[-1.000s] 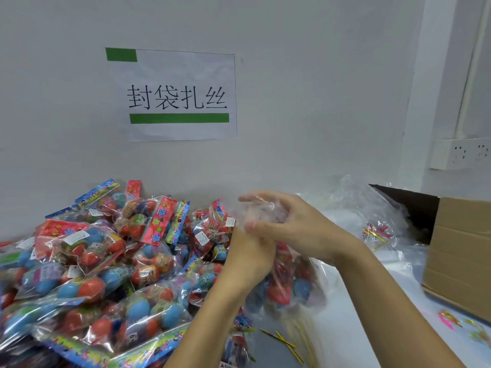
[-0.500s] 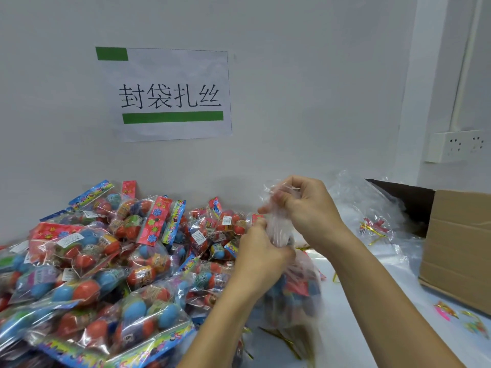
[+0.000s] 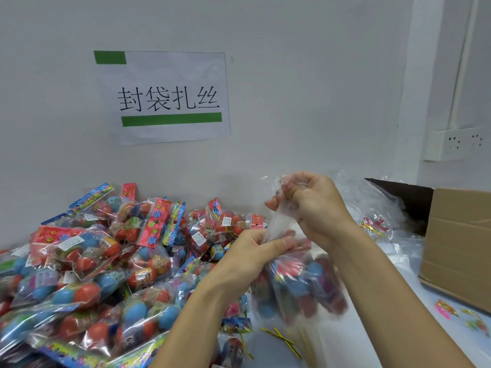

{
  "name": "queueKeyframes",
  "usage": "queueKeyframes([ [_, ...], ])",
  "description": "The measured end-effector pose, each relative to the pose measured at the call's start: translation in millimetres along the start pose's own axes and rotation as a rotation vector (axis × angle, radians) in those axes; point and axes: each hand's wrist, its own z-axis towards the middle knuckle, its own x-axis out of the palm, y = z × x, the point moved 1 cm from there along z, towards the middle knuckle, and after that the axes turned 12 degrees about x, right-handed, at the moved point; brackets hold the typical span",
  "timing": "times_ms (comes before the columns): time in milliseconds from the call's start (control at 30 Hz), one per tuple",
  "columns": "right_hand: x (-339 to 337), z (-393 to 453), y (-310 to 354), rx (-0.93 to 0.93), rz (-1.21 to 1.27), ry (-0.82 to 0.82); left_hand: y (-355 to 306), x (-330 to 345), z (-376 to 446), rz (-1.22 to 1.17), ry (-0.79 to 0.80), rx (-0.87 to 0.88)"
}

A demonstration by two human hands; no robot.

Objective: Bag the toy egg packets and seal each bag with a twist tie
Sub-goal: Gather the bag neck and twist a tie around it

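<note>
Heap of toy egg packets (image 3: pixel 106 261) left, cardboard box (image 3: pixel 457 251) right, twist ties (image 3: pixel 281 338) on worktop (image 3: pixel 398 296). Clear bag (image 3: pixel 297 285) lifted; left hand (image 3: pixel 255 256) clenched on neck, right hand (image 3: pixel 316 205) gripping gathered top.

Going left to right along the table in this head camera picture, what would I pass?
Pile of toy egg packets → left hand → clear bag gathered at its neck, right hand above → loose clear bags → cardboard box.
</note>
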Motion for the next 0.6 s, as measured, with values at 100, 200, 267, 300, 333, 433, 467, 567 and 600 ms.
queueKeyframes([
  [100, -5, 0, 5, 0.014, 0.07, -0.006, -1, 0, -1, 0.04, -0.032, 0.042],
  [200, -12, 1, 7, 0.025, 0.101, -0.001, -8, 3, -5, 0.156, 0.03, 0.056],
  [267, -17, 2, 7, 0.025, 0.061, 0.017, -7, 5, -3, 0.28, 0.045, 0.093],
  [300, -18, 3, 7, 0.025, 0.034, 0.034, -6, 5, -1, 0.363, 0.044, 0.109],
  [333, -19, 3, 8, 0.022, 0.001, 0.046, -4, 5, 2, 0.446, 0.034, 0.116],
  [433, -24, 2, 12, 0.028, -0.225, 0.022, -1, -1, 4, 0.534, -0.066, 0.115],
  [467, -28, 1, 13, 0.056, -0.321, 0.001, -1, -2, 4, 0.526, -0.099, 0.102],
  [567, -37, -4, 18, 0.097, -0.651, 0.019, 0, -7, 4, 0.518, -0.199, 0.092],
  [600, -38, -7, 18, 0.107, -0.766, 0.066, -1, -7, 5, 0.517, -0.224, 0.103],
])
